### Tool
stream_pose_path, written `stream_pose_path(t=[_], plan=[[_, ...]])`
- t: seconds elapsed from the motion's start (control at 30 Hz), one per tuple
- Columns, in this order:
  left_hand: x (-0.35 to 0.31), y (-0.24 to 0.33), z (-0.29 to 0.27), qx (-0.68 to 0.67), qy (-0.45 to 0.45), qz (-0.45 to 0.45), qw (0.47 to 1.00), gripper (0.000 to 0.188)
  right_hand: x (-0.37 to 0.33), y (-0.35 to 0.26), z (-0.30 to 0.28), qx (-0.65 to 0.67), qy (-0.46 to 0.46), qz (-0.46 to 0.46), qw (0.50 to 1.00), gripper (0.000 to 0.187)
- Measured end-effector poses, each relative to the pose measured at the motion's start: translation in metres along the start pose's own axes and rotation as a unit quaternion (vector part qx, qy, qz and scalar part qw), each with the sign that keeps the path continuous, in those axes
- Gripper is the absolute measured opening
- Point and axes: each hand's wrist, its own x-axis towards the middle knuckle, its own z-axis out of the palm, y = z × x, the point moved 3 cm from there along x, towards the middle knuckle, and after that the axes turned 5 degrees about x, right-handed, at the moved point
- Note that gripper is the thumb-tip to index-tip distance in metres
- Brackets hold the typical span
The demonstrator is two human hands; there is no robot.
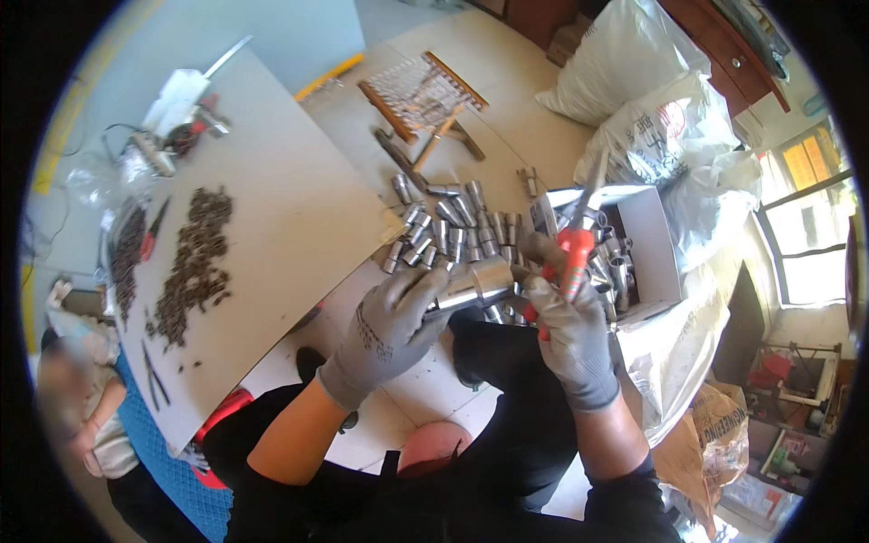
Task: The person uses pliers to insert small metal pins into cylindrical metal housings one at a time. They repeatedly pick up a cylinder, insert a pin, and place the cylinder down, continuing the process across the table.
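Both my hands wear grey coated gloves. In front of my lap, my left hand [385, 330] is closed round a shiny stepped metal sleeve [478, 282] that lies nearly sideways. My right hand [572, 339] grips red-handled pliers [576, 258], their long metal jaws pointing up and away. Its fingers are close to the sleeve's right end; whether they touch it is hard to tell. Beyond my hands, several similar metal sleeves [463, 215] stand and lie in a group. To the right, a white cardboard box [659, 240] holds more metal pieces.
At left, a pale table [303, 204] carries piles of small dark parts [195, 258] and another red-handled tool [154, 233]. A woven folding stool [421, 95] stands ahead. White sacks [625, 63] and a brown paper bag [706, 443] line the right. A person [109, 430] sits far left.
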Motion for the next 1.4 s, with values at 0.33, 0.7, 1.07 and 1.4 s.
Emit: stream_pose_path(t=[0.33, 0.7, 1.07, 1.4], plan=[[-0.084, 0.057, -0.096, -0.144, 0.043, -0.215, 0.965, 0.036, -0.080, 0.041, 0.116, 0.388, -0.313, 0.372, 0.783, 0.032], [-0.145, 0.062, -0.119, -0.467, 0.082, -0.131, 0.871, 0.056, -0.122, 0.022, 0.177, 0.350, -0.349, 0.300, 0.816, 0.033], [-0.147, 0.063, -0.104, -0.753, 0.227, -0.154, 0.598, 0.057, -0.154, 0.008, 0.154, 0.223, -0.266, 0.253, 0.903, 0.047], [-0.141, 0.082, -0.111, -0.805, 0.192, -0.154, 0.539, 0.051, -0.176, -0.012, 0.144, 0.251, -0.277, 0.121, 0.920, 0.044]])
